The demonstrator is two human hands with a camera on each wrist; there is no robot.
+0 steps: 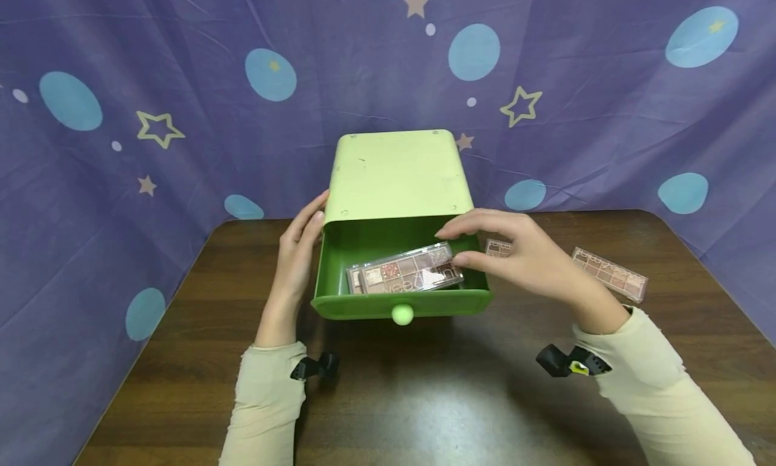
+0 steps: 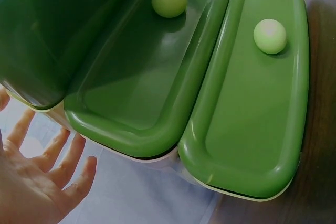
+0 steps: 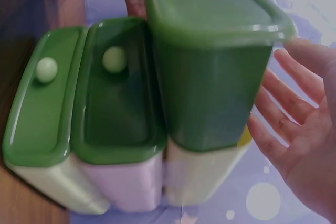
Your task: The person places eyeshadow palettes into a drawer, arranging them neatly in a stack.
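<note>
A pale green drawer unit [image 1: 397,176] stands on the table with its top green drawer [image 1: 403,308] pulled out. Inside that drawer, a clear-lidded eyeshadow palette [image 1: 406,271] lies slanted over another palette. My right hand [image 1: 515,250] reaches over the drawer's right side, thumb and fingertips apart around the palette's right end; whether they touch it is unclear. Its fingers look extended in the right wrist view. On the left, my left hand [image 1: 297,254] rests against the unit's side, fingers loosely spread. Two lower drawers, a middle one [image 2: 136,87] and a bottom one [image 2: 252,108], are closed.
Right of the unit lie two more eyeshadow palettes: one [image 1: 498,248] partly behind my right hand, another [image 1: 609,274] farther right. The brown wooden table [image 1: 424,398] extends in front. A purple curtain [image 1: 376,62] with stars and dots hangs close behind.
</note>
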